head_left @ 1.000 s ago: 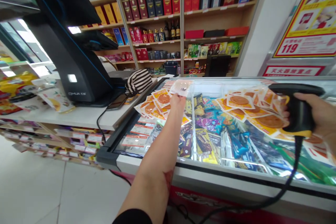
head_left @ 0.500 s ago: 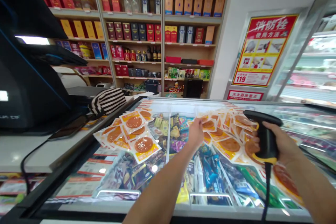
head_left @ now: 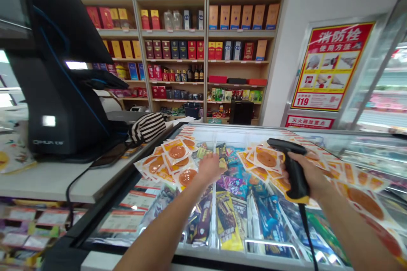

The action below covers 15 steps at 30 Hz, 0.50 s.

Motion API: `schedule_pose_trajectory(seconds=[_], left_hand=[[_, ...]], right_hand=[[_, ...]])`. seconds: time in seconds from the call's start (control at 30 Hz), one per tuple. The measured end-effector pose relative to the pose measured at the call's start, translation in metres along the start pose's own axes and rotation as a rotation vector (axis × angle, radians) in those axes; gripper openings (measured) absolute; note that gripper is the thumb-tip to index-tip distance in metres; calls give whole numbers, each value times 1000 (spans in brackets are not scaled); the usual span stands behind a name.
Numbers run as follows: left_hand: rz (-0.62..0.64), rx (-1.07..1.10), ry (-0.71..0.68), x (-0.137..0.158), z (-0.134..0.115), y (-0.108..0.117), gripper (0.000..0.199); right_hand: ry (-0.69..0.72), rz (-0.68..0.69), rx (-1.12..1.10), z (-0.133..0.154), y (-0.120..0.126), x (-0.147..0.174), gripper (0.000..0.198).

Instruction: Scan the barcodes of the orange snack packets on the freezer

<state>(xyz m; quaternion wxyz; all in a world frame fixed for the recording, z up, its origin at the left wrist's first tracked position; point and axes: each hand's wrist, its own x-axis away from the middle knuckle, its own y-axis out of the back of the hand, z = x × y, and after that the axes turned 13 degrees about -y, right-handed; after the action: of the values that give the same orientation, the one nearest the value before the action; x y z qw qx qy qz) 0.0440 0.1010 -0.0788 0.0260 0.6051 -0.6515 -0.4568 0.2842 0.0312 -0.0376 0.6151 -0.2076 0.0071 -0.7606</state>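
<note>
Packets (head_left: 177,150) with flat, round, orange-brown things inside lie in two loose heaps on the freezer's glass top (head_left: 235,134). The left heap (head_left: 187,176) and the right heap (head_left: 265,159) have a gap between them, maybe so they do not get mixed up. The glass is flat and wide, so it works like a table, with bright bags (head_left: 230,220) under it. The right hand (head_left: 308,171) is wrapped around the handle of a black scanner (head_left: 297,178), likely because that makes it easy to aim. The scanner's nose points left, near the right heap, and its cord (head_left: 307,228) hangs from the handle's bottom. The left arm (head_left: 165,224) reaches forward. The left hand (head_left: 210,167) is over the glass, just beside the left heap, its fingers bent. Its fingertips are hidden, so one cannot tell whether it holds anything.
</note>
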Motion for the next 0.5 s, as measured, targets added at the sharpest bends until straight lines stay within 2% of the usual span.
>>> schedule_pose_trajectory(seconds=[0.07, 0.17, 0.37, 0.5], left_hand=[[14, -36, 86, 18, 14, 22, 30], [28, -49, 177, 39, 23, 38, 38], [-18, 115, 225, 46, 16, 32, 22], [-186, 333, 283, 39, 15, 27, 12]], right_hand=[[-44, 38, 10, -9, -21, -4, 13], [-79, 83, 42, -22, -46, -8, 18], [-78, 158, 98, -37, -66, -7, 21], [-67, 171, 116, -39, -67, -6, 24]])
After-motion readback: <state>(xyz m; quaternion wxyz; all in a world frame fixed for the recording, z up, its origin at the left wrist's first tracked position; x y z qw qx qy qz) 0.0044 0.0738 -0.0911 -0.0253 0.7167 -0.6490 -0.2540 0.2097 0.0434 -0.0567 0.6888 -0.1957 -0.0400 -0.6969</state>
